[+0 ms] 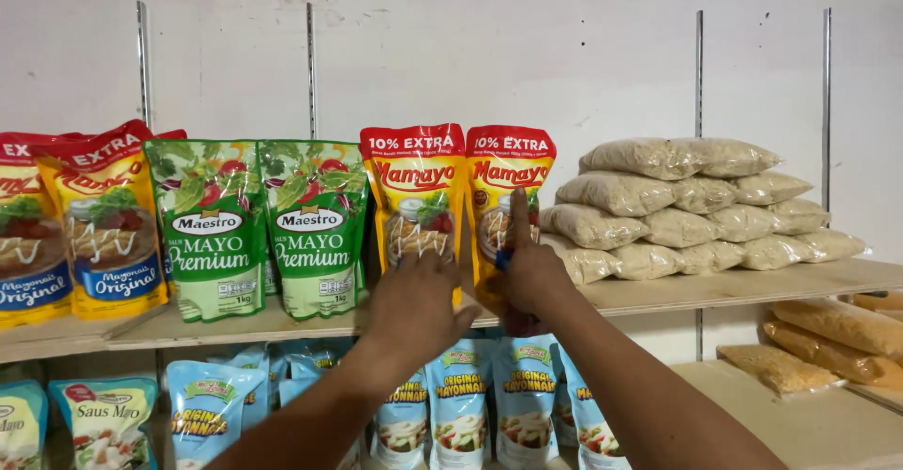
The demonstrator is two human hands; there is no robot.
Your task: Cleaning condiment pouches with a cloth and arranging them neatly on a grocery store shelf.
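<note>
At the centre of the frame two yellow pouches with red tops stand side by side on a wooden shelf [677, 291]. The left hand [414, 305] lies flat and spread against the lower front of the left pouch [416, 197], gripping nothing. The right hand [531, 272] rests on the right pouch [503, 197], forefinger up its front; whether the other fingers close round its edge I cannot tell. These pouches look full, soft and fairly heavy, with slick film that could slide, so the firmer hold is likely low on the sides or at the stiff top seam. Green pouches [268, 230] stand left of them, stacked pale bags [696, 207] at right, and blue pouches [461, 399] fill the shelf below.
</note>
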